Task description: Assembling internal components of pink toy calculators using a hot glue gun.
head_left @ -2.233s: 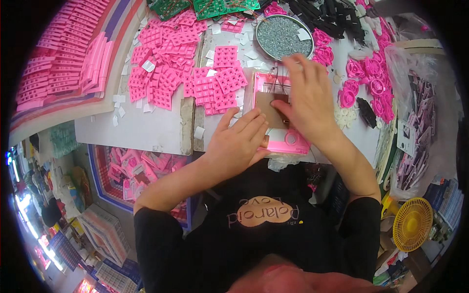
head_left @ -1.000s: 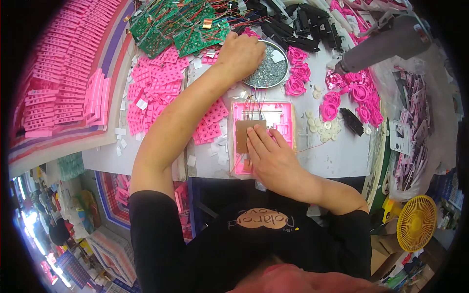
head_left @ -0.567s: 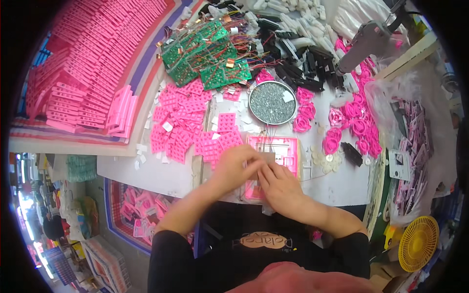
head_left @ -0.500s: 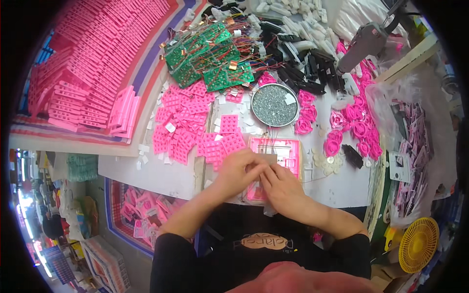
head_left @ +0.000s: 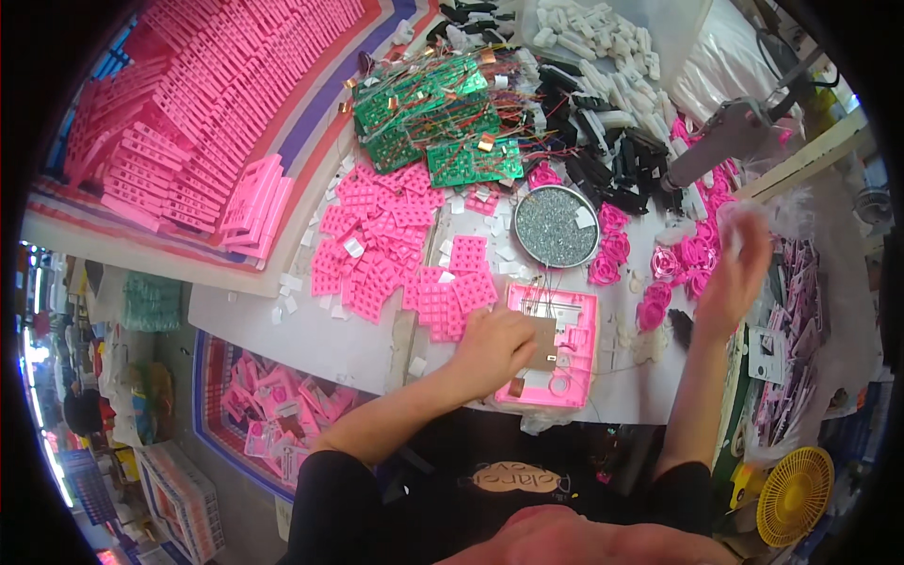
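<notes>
A shallow pink plastic housing (head_left: 586, 363) lies in front of me at the table's near edge. Inside it is a flat brown board (head_left: 543, 344), with thin wires running from the far end of the housing. My left hand (head_left: 494, 353) is closed at the board's left edge, fingers curled down on it; the fingertips are partly hidden. Up on the right, my right hand (head_left: 737, 273) is raised away from the housing, blurred, with its fingers stretched out and nothing visible in them. Beyond it hangs a grey powered screwdriver (head_left: 720, 141).
A round dish of small screws (head_left: 556, 226) stands behind the housing. Pink keypads (head_left: 381, 235) lie to the left, green circuit boards (head_left: 433, 113) with wires beyond. Pink rings (head_left: 612, 247) and black parts (head_left: 621, 160) are on the right. Pink cases (head_left: 188, 122) are stacked far left.
My right hand has left the housing and swung up to the right. My left hand stays at the brown board, now in plainer sight. The whole view has shifted slightly.
</notes>
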The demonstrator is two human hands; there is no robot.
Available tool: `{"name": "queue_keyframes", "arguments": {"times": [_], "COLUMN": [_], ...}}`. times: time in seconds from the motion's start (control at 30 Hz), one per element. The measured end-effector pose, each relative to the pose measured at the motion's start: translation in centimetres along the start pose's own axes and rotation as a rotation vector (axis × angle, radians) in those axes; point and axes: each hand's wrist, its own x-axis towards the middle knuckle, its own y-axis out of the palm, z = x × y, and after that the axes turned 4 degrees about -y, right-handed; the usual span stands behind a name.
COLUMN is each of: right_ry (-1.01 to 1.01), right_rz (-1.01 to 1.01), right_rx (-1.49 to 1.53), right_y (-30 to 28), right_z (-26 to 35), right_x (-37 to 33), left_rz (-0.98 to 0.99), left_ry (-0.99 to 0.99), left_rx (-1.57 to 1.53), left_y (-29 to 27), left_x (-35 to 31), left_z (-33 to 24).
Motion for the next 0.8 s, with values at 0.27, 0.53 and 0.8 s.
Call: {"name": "queue_keyframes", "arguments": {"times": [0.27,0.53,0.8], "right_ry": [0.478,0.499,0.429], "right_rz": [0.667,0.428,0.483], "right_rx": [0.454,0.589,0.537], "right_y": [5.6,8.0,8.8], "right_z": [1.8,6.3,4.9], "right_x": [3.7,-9.2,-12.2], "left_rz": [-0.063,-0.106,-0.139], "left_ry": [-0.064,-0.042,-0.061], "left_rx": [-0.036,-0.039,-0.061], "left_y": [0.6,1.0,1.6], "left_x": [-0.4,-0.2,-0.4], "left_z": [0.4,-0.1,0.2]}}
